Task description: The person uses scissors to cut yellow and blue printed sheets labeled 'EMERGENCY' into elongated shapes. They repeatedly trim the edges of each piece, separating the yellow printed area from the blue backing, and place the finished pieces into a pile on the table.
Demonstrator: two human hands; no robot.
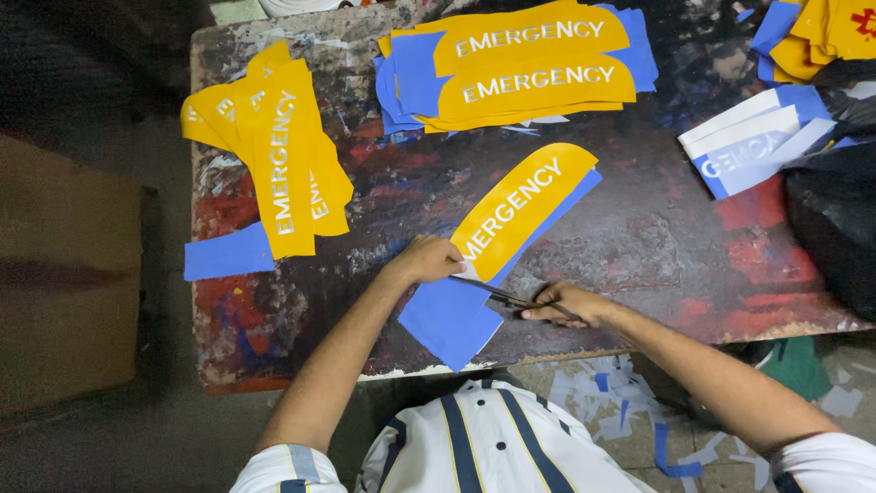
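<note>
Fingers of the left hand [427, 259] pinch the yellow label [522, 208] near the counter's [639, 237] near edge; the right hand [568, 303] grips scissors [497, 294]. Blades sit just beside those fingertips, so a nick or crooked cut seems possible.

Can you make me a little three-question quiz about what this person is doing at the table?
1. True or false: the right hand holds scissors.
2. What does the left hand press down? A) a black bag B) a yellow curved sticker on blue backing C) a cardboard box
3. Fill in: a second pile of yellow stickers lies at the ___ end of the paint-stained table.

Key: 1 true. 2 B. 3 left.
</note>
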